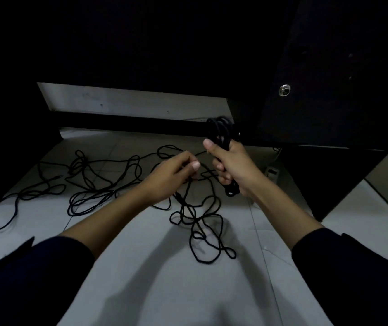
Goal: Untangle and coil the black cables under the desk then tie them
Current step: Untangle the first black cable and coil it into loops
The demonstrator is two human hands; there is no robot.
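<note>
right hand (pixel 233 165) fisted around the finished coil (pixel 222 135) to keep loops together, left hand (pixel 174 177) pinching the loose cable (pixel 108 184) to feed it in; rest tangled on floor (pixel 141 267), left and near

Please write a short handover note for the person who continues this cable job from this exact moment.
Right hand: grips the coiled bundle, loops standing above the fist.
Left hand: pinches the loose cable just below the bundle.
On the floor tiles: a tangle in front, long loose loops to the left.
Done: a few turns coiled.
Left: untangle and coil the rest, then tie; no tie visible.
</note>
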